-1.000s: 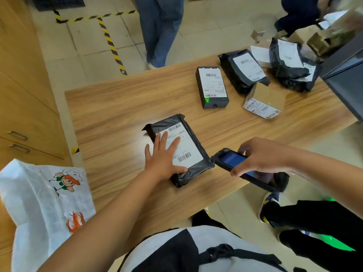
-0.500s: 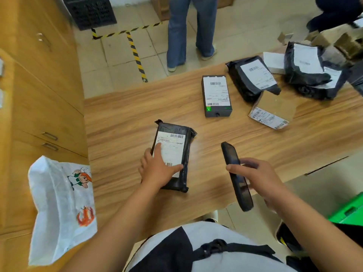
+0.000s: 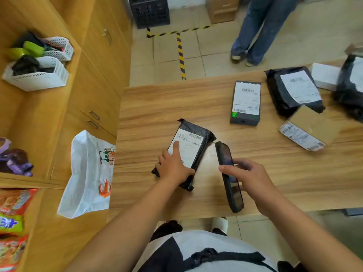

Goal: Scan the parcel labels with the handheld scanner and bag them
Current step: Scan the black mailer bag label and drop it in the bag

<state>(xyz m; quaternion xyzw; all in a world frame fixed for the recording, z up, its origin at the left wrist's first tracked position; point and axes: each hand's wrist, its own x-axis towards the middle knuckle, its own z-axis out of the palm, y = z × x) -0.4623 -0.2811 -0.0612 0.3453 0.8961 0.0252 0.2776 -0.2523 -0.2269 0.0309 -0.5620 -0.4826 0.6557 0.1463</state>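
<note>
Left hand point(image 3: 173, 167) holds the near end of the black parcel point(image 3: 201, 152), thumb curled at its edge and index finger straight on the white label point(image 3: 187, 147). The parcel lies flat on the desk point(image 3: 157, 103). Right hand point(image 3: 253, 179) grips the handheld scanner point(image 3: 225, 160), which sits edge-on just right of the parcel. The hands are apart. A white bag point(image 3: 86, 173) sits left of the desk.

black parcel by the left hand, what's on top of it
A white shipping label with a barcode, and the left hand holding the black parcel, index finger on the label. The hand hides the label's near end.
</note>
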